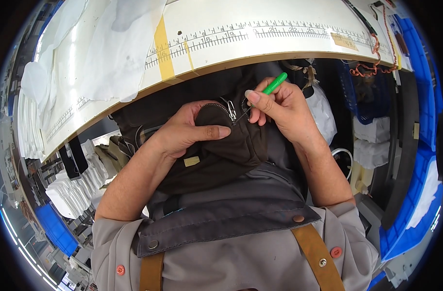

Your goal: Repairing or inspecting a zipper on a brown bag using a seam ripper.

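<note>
A dark brown garment [241,150] with a metal zipper lies gathered over my lap, below the table edge. My left hand [190,126] grips its cloth beside the zipper, thumb on top and fingers underneath. Between the thumb and fingers of my right hand [279,104] is a slim green-handled tool [275,83] that looks like a seam ripper. Its thin shaft slants down to the left, and the tip is at the cloth just below the silver zipper slider [231,110]. I cannot tell whether the tip goes into the fabric. A small pale yellow tag [192,161] shows on the garment.
The white table [221,51], with a printed ruler scale and yellow tape, runs just beyond my hands. White sheets [115,53] hang over its edge at left. At right are an orange coiled cord [374,68], a dark blue basket [364,92] and blue bins [408,208].
</note>
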Tool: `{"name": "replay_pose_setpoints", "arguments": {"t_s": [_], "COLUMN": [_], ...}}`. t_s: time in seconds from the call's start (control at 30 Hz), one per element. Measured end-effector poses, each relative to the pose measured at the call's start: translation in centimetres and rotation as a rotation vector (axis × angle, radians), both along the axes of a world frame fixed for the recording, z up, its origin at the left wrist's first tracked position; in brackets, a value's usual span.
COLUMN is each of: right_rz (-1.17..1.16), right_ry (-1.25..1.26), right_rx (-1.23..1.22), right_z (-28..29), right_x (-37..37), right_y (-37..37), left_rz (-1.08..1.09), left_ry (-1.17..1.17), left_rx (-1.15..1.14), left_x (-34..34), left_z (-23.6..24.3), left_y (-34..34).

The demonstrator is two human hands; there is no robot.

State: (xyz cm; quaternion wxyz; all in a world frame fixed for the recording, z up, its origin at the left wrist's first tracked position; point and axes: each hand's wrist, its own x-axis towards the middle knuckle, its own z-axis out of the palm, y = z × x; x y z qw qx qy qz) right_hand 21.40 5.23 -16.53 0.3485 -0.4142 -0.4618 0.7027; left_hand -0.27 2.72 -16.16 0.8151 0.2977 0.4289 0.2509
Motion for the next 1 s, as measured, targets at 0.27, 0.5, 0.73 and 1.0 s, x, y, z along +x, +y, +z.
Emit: {"name": "replay_pose_setpoints", "arguments": {"t_s": [0.27,0.5,0.73,1.0], "right_rz": [0.005,0.007,0.004,0.020], "right_ry": [0.009,-0.008,-0.016,-0.035], "right_rx": [0.005,0.016,0.024,0.044], "right_z": [-0.12,-0.23,-0.10,-0.05], "right_x": [0.00,0.03,-0.14,-0.14], "right_y": [-0.11,-0.13,-0.19,-0.09], "left_rz": [0.001,0.023,0.047,0.018], "left_ry": [0.050,0.092,0.125,0.130], "left_rx": [0.014,0.014,0.013,0.032], "left_x": [0.05,0.23,0.50,0.46], "left_z": [-0.08,-0.28,-0.27,-0.61], "left_y": [-0.04,-0.07,-0.14,-0.07]}}
